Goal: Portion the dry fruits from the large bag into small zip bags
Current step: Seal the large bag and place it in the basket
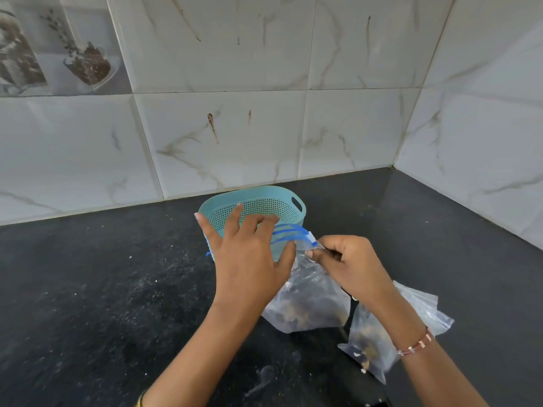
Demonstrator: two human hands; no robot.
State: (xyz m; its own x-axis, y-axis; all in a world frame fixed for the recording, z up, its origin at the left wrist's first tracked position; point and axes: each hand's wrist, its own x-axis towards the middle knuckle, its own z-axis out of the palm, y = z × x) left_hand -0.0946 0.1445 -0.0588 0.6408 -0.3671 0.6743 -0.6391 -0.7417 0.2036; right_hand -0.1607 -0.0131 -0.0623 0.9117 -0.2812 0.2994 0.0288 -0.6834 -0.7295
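Black stone desk (88, 289) running back to a tiled wall (235, 127), and the wall turns the corner on the right, so the working patch is hemmed in behind and to the right. To the left there is a wide stretch of bare dark surface, speckled with pale dust, and more of it in the near foreground. A teal perforated basket (264, 205) stands just in front of the back wall, its handle slot facing right.

Right in front of that basket, the large zip bag (311, 301) stands on the desk, clear plastic with dark and tan dry fruits (308, 314) heaped in its bottom. Its blue zip strips (289, 233) arch up at the mouth, with a white slider at the right end.

The left hand (246, 259) is over the mouth of the bag, fingers spread and mostly straight, reaching across the basket's near rim, the thumb lying against the bag's upper edge below the zip. Whether it actually holds the strip cannot be told; the palm hides that side. The right hand (349, 265) is curled, fingers closed in a pinch on the bag's top corner just below the slider.

Under the right wrist, a second, smaller zip bag (370, 342) lies on the desk just right of the large one, with some fruit in its lower end. A beaded bracelet (415, 345) sits on that wrist.
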